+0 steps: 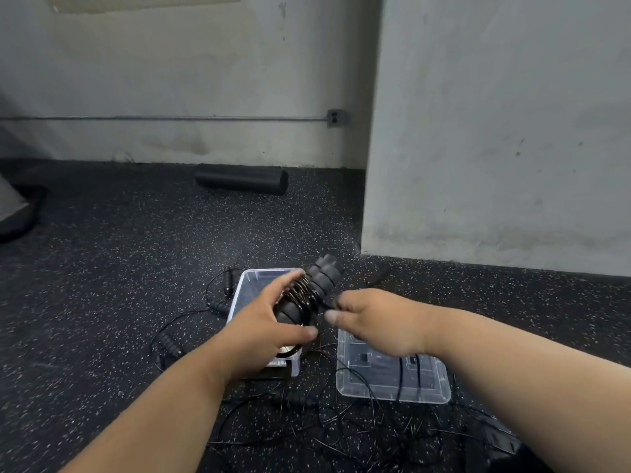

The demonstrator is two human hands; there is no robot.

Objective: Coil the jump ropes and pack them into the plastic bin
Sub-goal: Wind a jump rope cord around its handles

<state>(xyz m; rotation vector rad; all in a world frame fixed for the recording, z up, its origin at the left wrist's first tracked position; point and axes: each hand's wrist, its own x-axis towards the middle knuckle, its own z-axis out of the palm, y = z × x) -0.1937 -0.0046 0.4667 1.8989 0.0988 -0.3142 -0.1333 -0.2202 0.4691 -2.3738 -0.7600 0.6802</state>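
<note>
My left hand [269,322] grips a pair of black jump rope handles [321,278] with thin black cord wound around them, held above the clear plastic bin [252,278]. My right hand [372,319] pinches the loose end of that cord just right of the bundle. The bin sits open on the floor, mostly hidden under my left hand. More jump ropes [324,421] lie tangled on the floor in front of me, and another rope with handles [170,346] lies left of the bin.
The bin's clear lid [423,387] lies flat on the floor to the right, with cord across it. A black foam roller [242,179] rests by the far wall. A grey pillar [495,131] stands at the right. The floor is dark speckled rubber.
</note>
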